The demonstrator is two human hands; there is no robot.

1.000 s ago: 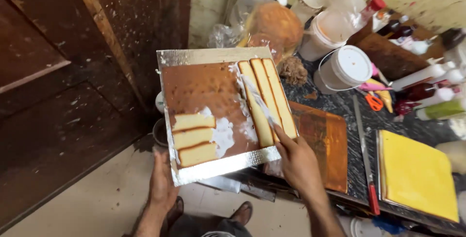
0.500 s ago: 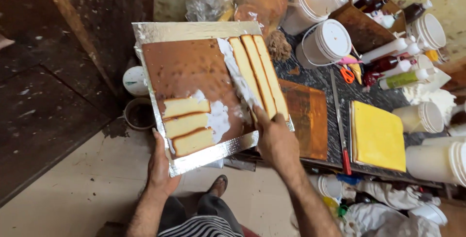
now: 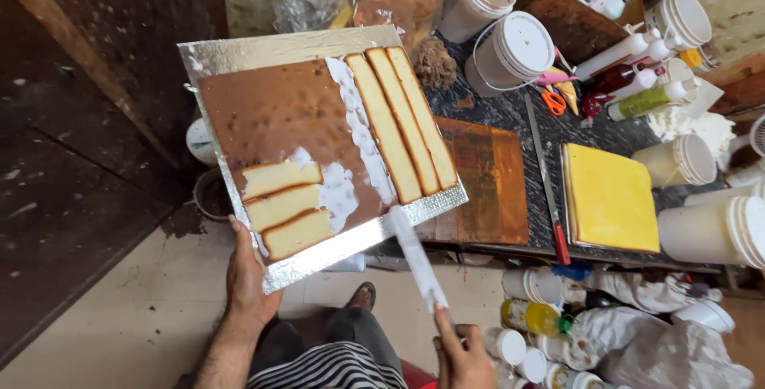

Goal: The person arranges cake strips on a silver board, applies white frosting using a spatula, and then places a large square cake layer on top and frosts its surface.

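My left hand (image 3: 249,277) grips the near edge of the silver board (image 3: 263,53), holding it up past the worktop (image 3: 510,110). My right hand (image 3: 460,355) is closed around a white spreading knife (image 3: 414,255).

The board leans out over the floor (image 3: 103,317). If my grip slips, the cake could slide off. The cream (image 3: 362,138) is wet, so the pieces may shift.

I count three long cake strips (image 3: 402,122) standing side by side, and three short cake pieces (image 3: 283,207). There is one yellow cake slab (image 3: 610,198) on the worktop.
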